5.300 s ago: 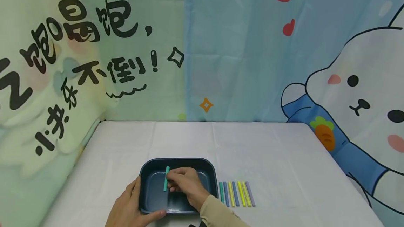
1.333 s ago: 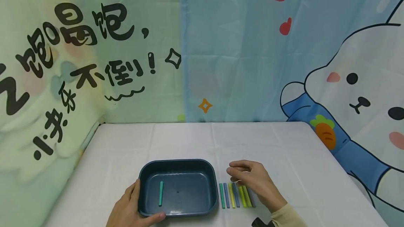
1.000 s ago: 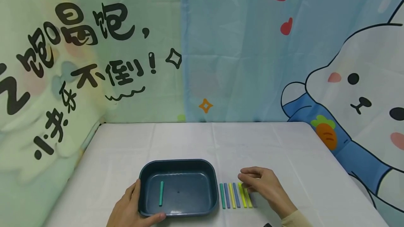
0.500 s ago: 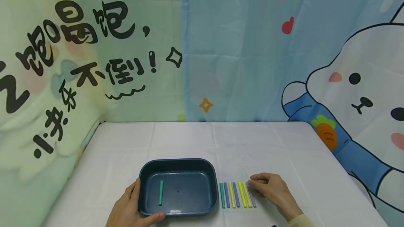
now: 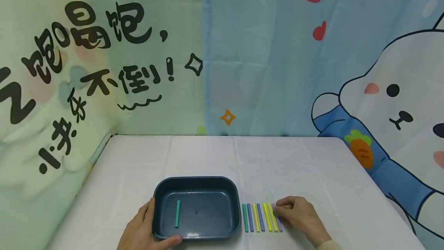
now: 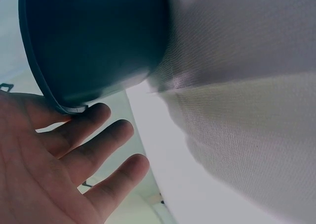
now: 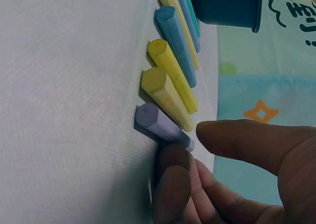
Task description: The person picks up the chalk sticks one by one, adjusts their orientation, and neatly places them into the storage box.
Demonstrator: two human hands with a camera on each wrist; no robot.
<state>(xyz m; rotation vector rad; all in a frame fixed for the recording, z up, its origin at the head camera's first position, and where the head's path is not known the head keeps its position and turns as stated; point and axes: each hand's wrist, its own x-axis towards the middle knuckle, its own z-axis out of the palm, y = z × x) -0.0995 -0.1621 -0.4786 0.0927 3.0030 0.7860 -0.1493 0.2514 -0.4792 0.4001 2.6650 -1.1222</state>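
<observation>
Right hand (image 5: 299, 212) unclosed at the purple stick (image 7: 159, 122) (left hand (image 5: 143, 227) relaxed against the blue tray (image 5: 211, 216))

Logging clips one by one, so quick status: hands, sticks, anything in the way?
Left hand against tray. Right hand at purple stick, grip unclear. Green stick inside tray. Possible snag: yellow stick close beside purple.

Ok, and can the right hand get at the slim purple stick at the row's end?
Very likely yes: the right hand is at the far end of the slim purple stick, thumb and fingers apart. Its outer side has no neighbouring stick; a slim yellow stick lies close on the other.
</observation>
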